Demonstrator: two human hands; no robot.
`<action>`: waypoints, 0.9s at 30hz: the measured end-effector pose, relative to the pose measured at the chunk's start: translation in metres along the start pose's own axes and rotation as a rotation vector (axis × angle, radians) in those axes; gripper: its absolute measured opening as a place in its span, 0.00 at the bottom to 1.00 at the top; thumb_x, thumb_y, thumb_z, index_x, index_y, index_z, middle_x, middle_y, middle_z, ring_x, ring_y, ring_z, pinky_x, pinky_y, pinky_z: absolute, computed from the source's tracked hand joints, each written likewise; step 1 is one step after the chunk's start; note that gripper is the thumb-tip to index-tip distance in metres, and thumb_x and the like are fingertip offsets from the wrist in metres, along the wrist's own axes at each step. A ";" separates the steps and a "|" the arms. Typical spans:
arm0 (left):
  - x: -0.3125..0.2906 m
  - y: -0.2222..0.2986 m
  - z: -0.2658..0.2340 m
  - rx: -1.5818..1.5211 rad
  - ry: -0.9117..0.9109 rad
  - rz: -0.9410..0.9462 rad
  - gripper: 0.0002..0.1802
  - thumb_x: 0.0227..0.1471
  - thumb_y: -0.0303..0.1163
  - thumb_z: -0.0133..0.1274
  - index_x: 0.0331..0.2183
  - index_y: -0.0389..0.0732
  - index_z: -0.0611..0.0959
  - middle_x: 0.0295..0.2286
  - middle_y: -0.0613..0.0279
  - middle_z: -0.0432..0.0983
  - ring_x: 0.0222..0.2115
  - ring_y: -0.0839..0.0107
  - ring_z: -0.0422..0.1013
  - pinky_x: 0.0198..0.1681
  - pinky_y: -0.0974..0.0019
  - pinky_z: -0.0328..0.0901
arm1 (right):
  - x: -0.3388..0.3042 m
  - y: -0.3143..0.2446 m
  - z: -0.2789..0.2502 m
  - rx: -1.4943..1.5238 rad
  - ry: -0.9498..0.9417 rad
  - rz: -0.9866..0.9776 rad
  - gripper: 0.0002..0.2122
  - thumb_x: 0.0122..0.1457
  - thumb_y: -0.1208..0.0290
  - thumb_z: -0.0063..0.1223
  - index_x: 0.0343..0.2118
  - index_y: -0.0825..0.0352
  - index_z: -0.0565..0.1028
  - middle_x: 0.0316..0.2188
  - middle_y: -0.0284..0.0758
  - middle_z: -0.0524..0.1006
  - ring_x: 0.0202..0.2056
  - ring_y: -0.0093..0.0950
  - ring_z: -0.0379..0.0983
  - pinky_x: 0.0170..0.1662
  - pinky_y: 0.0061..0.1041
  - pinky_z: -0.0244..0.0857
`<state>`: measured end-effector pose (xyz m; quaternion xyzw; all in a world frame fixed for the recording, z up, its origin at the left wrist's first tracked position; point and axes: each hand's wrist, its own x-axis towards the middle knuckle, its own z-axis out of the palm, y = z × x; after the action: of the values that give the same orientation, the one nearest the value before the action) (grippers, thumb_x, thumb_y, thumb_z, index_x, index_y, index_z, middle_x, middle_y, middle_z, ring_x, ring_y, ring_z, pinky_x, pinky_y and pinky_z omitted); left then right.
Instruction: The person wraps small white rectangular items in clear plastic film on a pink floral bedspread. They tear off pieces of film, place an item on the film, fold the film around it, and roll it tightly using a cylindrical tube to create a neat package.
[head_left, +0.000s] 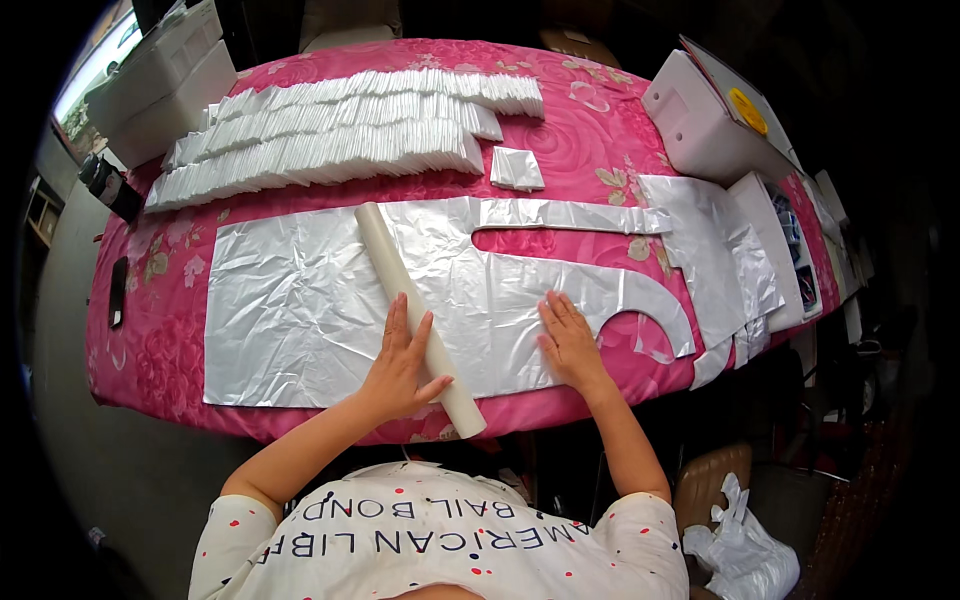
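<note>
A silvery-white plastic apron [290, 290] lies spread flat across the table, creased, with its straps and curved cut-outs toward the right. A long cream-coloured tube [385, 245] rests slantwise over its middle, its near end reaching past the apron's front edge. My left hand [402, 365] lies against the near half of the tube, fingers extended and thumb over it, not wrapped round it. Palm down on the apron, to the right of the tube, my right hand [570, 340] has its fingers stretched out and holds nothing.
Rows of folded white packets [320, 145] stand at the back left, with one folded piece [517, 169] beside them. More plastic sheets [715, 250] lie at right. White foam boxes [165, 85], a dark bottle [110, 185] and a phone [118, 292] sit on the pink floral tablecloth [160, 350].
</note>
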<state>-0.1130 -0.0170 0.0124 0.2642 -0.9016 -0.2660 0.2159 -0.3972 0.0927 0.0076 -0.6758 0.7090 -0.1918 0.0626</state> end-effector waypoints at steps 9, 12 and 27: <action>0.028 0.029 0.014 0.019 -0.143 -0.015 0.50 0.41 0.47 0.57 0.58 0.35 0.52 0.58 0.35 0.28 0.60 0.40 0.27 0.60 0.48 0.38 | -0.073 0.172 -0.050 -0.346 0.441 0.556 0.16 0.57 0.70 0.42 0.46 0.72 0.70 0.49 0.43 0.70 0.53 0.38 0.63 0.56 0.32 0.54; 0.033 0.035 0.021 0.049 -0.200 0.046 0.48 0.40 0.47 0.57 0.57 0.34 0.56 0.58 0.36 0.30 0.60 0.41 0.28 0.60 0.48 0.40 | -0.071 0.167 -0.050 -0.325 0.534 0.545 0.09 0.52 0.73 0.50 0.35 0.70 0.76 0.40 0.40 0.76 0.45 0.38 0.70 0.51 0.32 0.59; 0.030 0.020 -0.023 -1.228 -0.264 -0.728 0.15 0.53 0.29 0.50 0.42 0.33 0.74 0.33 0.57 0.75 0.34 0.72 0.73 0.38 0.70 0.67 | 0.007 -0.151 -0.011 0.447 0.105 -0.233 0.13 0.44 0.72 0.59 0.33 0.68 0.72 0.34 0.38 0.74 0.34 0.35 0.71 0.36 0.30 0.66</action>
<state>-0.1307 -0.0286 0.0497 0.3445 -0.4631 -0.8088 0.1125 -0.2610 0.0863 0.0727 -0.7113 0.5687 -0.3845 0.1510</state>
